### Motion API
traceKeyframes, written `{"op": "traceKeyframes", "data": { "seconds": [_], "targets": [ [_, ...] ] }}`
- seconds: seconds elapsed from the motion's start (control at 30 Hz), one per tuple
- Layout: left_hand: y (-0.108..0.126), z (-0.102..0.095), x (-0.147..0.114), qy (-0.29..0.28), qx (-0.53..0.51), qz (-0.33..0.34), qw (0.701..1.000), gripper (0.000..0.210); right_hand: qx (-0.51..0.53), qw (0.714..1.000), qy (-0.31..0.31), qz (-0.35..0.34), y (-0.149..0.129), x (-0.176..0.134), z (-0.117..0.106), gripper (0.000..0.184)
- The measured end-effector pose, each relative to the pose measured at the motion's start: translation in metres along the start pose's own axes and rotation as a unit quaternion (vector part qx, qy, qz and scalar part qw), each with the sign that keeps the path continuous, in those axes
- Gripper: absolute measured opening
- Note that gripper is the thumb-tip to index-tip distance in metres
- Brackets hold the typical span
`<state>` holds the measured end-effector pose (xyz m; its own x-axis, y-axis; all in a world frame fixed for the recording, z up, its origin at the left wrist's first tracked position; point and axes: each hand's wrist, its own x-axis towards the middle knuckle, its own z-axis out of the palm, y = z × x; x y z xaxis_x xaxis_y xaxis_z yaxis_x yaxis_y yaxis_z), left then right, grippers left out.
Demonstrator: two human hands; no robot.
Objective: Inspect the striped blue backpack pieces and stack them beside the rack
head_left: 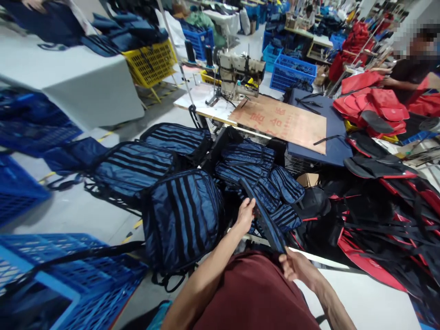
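A long, narrow dark blue fabric strip with dark edges slants across in front of my body. My left hand is closed on its side, partway down from the far end. At the near end, the fingers of my right hand pinch the strip. Just beyond it lies a pile of blue striped bag pieces, partly covered by the strip. To the left of my left hand a blue backpack with black stripes leans upright, and more striped blue backpacks lie behind it.
A sewing machine stands ahead on a table, beside a brown cardboard sheet. Black and red bags are heaped at right. Blue crates and a yellow crate stand at left. A co-worker is by red bags.
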<state>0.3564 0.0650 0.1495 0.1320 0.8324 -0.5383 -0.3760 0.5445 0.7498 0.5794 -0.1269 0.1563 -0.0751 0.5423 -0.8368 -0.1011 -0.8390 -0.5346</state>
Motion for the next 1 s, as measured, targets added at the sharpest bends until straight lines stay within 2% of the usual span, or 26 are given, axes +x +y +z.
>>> {"op": "traceKeyframes", "data": {
  "seconds": [0.03,0.07,0.13,0.17,0.2,0.23,0.27,0.33,0.4,0.5,0.57,0.63,0.67,0.73,0.77,0.83,0.9,0.97,1.0],
  "targets": [
    [-0.002,0.007,-0.005,-0.009,0.003,0.002,1.000,0.070,-0.103,0.994,0.024,-0.003,0.001,-0.002,-0.007,0.057],
    [-0.005,0.014,-0.011,-0.021,0.008,0.006,1.000,0.069,-0.212,0.975,0.066,-0.019,-0.001,-0.003,-0.014,0.060],
    [-0.008,0.030,-0.024,-0.051,0.024,0.021,0.998,0.068,-0.389,0.901,0.178,-0.073,-0.014,-0.002,-0.020,0.057],
    [-0.008,0.037,-0.030,-0.066,0.034,0.030,0.997,0.067,-0.435,0.865,0.226,-0.105,-0.023,-0.001,-0.020,0.055],
    [-0.008,0.043,-0.036,-0.079,0.044,0.038,0.995,0.066,-0.450,0.845,0.254,-0.139,-0.033,0.000,-0.017,0.053],
    [-0.008,0.048,-0.041,-0.093,0.053,0.044,0.993,0.065,-0.436,0.842,0.262,-0.180,-0.043,0.002,-0.012,0.053],
    [-0.007,0.052,-0.046,-0.107,0.063,0.048,0.991,0.063,-0.398,0.853,0.249,-0.229,-0.052,0.004,-0.004,0.054],
    [-0.003,0.056,-0.052,-0.134,0.094,0.064,0.984,0.061,-0.292,0.877,0.195,-0.329,-0.068,0.009,0.015,0.058],
    [0.003,0.056,-0.056,-0.156,0.130,0.081,0.976,0.058,-0.215,0.880,0.176,-0.386,-0.077,0.015,0.038,0.064],
    [0.014,0.056,-0.056,-0.184,0.183,0.100,0.961,0.053,-0.178,0.859,0.258,-0.404,-0.081,0.025,0.066,0.060],
    [0.023,0.058,-0.055,-0.212,0.220,0.121,0.944,0.046,-0.189,0.835,0.320,-0.406,-0.082,0.033,0.073,0.059],
    [0.036,0.057,-0.052,-0.253,0.238,0.136,0.928,0.039,-0.222,0.813,0.352,-0.406,-0.086,0.043,0.061,0.058],
    [0.047,0.053,-0.049,-0.267,0.242,0.137,0.923,0.041,-0.241,0.805,0.366,-0.401,-0.090,0.048,0.048,0.059],
    [0.078,0.028,-0.040,-0.246,0.271,0.146,0.919,0.053,-0.270,0.795,0.393,-0.374,-0.097,0.055,0.004,0.058],
    [0.099,0.005,-0.035,-0.202,0.304,0.162,0.917,0.057,-0.277,0.795,0.410,-0.351,-0.101,0.056,-0.024,0.057],
    [0.149,-0.056,-0.020,-0.057,0.375,0.209,0.901,0.055,-0.280,0.805,0.427,-0.302,-0.105,0.053,-0.085,0.054],
    [0.196,-0.129,-0.002,0.101,0.430,0.233,0.866,0.051,-0.272,0.809,0.445,-0.272,-0.103,0.042,-0.136,0.053],
    [0.224,-0.191,0.015,0.183,0.448,0.220,0.847,0.052,-0.267,0.813,0.444,-0.267,-0.101,0.029,-0.161,0.059],
    [0.228,-0.212,0.022,0.213,0.467,0.214,0.831,0.052,-0.259,0.817,0.432,-0.281,-0.101,0.023,-0.162,0.062]
  ]
}}
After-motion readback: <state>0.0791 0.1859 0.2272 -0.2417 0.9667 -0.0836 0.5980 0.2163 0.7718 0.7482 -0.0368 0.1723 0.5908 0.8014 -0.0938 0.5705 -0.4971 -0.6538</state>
